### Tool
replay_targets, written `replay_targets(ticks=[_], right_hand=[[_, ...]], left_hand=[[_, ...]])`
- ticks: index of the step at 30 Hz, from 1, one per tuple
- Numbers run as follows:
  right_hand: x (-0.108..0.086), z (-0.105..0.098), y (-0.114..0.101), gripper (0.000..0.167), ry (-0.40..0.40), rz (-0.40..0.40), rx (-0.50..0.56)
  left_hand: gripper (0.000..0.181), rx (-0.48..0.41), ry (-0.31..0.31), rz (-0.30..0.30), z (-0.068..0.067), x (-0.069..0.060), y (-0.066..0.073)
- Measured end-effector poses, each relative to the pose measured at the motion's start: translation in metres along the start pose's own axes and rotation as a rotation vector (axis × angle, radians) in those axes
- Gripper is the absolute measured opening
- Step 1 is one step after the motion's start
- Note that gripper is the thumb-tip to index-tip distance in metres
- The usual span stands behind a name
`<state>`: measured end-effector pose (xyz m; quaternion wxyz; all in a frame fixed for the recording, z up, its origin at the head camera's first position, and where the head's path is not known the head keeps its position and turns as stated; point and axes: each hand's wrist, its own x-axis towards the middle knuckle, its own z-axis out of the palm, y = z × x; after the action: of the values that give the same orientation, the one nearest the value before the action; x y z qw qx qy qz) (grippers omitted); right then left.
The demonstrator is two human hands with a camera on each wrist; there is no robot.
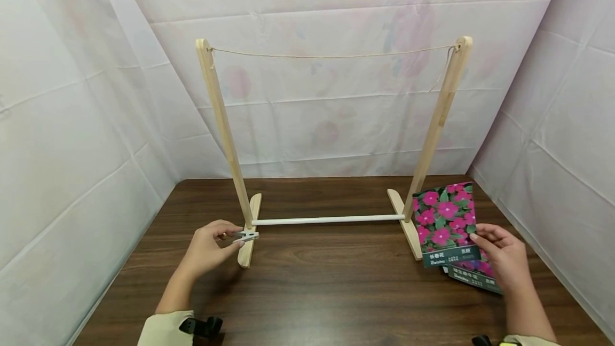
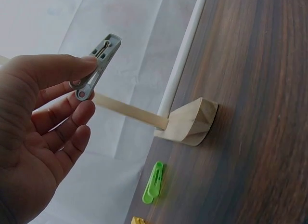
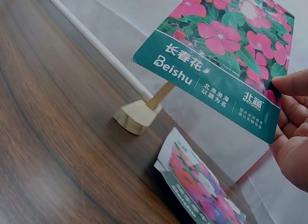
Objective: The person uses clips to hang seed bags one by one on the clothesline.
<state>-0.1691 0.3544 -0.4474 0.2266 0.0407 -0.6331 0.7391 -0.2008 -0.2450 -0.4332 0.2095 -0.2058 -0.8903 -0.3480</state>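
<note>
Between thumb and fingers, my left hand [image 1: 209, 249] pinches a grey clothespin [image 1: 248, 235] near the left foot of a wooden stand. In the left wrist view the thumb presses the handle end of the clothespin [image 2: 102, 62], and its other end points up and away. My right hand [image 1: 504, 258] holds a seed packet [image 1: 444, 220] with pink flowers and a dark green band by its right edge. The packet is raised and tilted in front of the stand's right foot. Below it, a second flower seed packet [image 3: 204, 183] lies on the table, partly covered in the head view.
Two wooden posts [image 1: 223, 122] carry a thin string [image 1: 326, 57] across the top. A white rod [image 1: 331, 220] joins them low down. On the brown table [image 1: 326, 292], a green clothespin [image 2: 153, 183] and part of a yellow thing [image 2: 138, 220] lie left. Pale cloth hangs around.
</note>
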Motion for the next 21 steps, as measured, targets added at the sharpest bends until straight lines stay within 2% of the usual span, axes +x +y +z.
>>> replay_targets(ticks=[2,9,11,18,21], right_hand=[[0.000,0.004,0.000,0.015,-0.011,-0.004,-0.011],[0.002,0.016,-0.002,0.022,-0.061,-0.002,0.049],[0.001,0.021,-0.007,0.024,-0.058,0.007,0.024],[0.001,0.029,-0.011,0.022,-0.073,0.000,0.025],[0.002,0.031,-0.011,0.023,-0.074,-0.002,0.019]], left_hand=[[0.023,0.004,-0.007,0.006,0.002,0.001,0.001],[0.023,-0.029,-0.030,-0.006,0.006,0.004,0.007],[0.024,-0.040,-0.035,-0.008,0.007,0.005,0.009],[0.024,-0.052,-0.015,0.047,0.014,0.009,0.013],[0.023,-0.054,-0.013,0.048,0.017,0.011,0.015]])
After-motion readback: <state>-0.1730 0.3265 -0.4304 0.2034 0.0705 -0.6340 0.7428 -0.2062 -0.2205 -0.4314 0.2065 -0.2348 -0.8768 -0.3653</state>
